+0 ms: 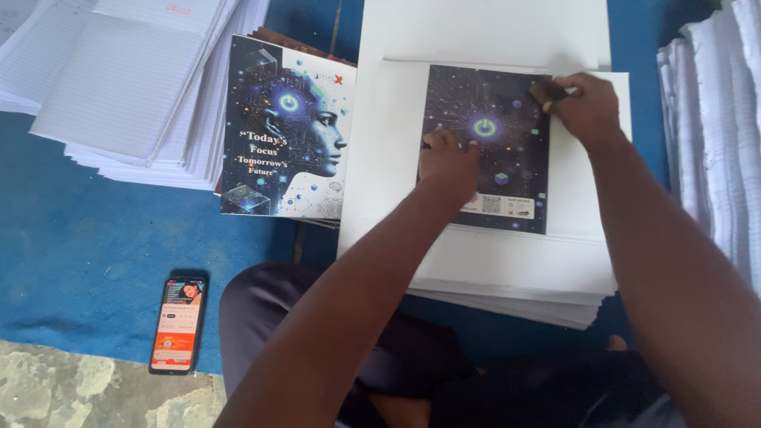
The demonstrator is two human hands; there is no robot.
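Now we press our left hand (448,162) flat, fingers spread, on the dark printed cover sheet (485,147) to keep it from sliding, while our right hand (583,107) pinches its upper corner narrowly. Under both lies the white paper stack (507,269); left of our left hand sit more printed covers (285,131), and nearer us a phone (179,323) on the blue floor mat (87,246)

Your left arm runs up from the bottom centre of the frame, and your left hand (448,158) lies palm down at mid-frame with its fingers loosely curled. Your right arm comes in from the lower right edge; your right hand (583,107), upper right of centre, bends its fingers (548,91) inward, pressed flat.
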